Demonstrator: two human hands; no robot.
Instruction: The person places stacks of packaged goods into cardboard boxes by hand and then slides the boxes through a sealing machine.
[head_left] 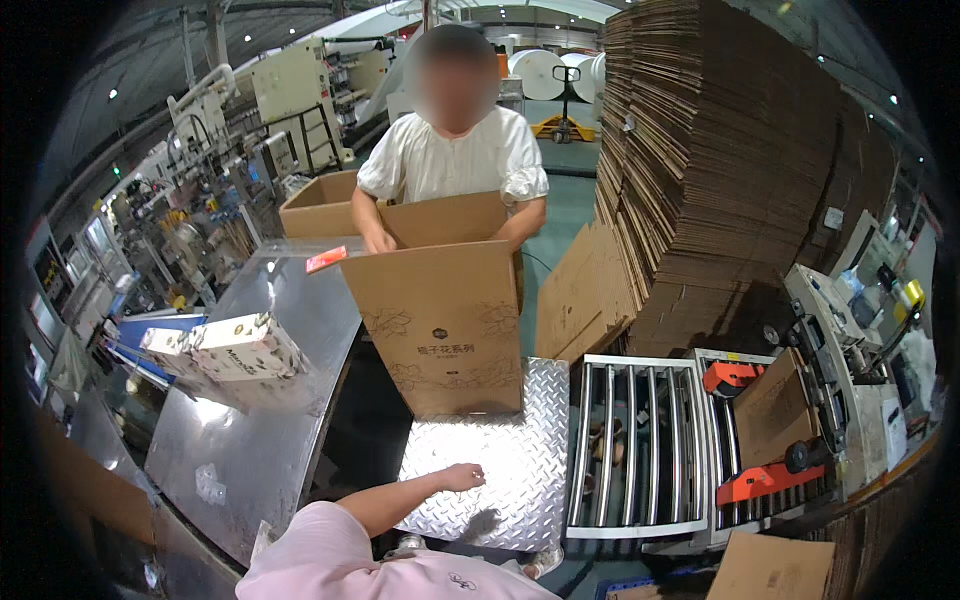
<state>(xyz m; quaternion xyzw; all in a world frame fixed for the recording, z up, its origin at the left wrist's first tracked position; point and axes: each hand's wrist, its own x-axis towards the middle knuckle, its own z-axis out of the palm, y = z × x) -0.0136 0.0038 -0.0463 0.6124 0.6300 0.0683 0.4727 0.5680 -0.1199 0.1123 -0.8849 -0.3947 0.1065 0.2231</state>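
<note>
I observe the left grip (462, 478) over the diamond-plate metal platform (540, 450), on the near side of the tall, rectangular corrugated carton (435, 320); its closure I cannot tell. The right grip is outside my view. The carton stands upright at the platform's far end. Relative to the carton: smooth metal tabletop (270, 450) bearing white packs (250, 345), left; roller conveyor (640, 532), right; layered cardboard stack (720, 130), behind right; co-worker (445, 165), blocking the far side; greenish floor (570, 210), beyond.

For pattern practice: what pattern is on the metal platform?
The metal platform: silvery, with raised diamond tread; head view.
</note>
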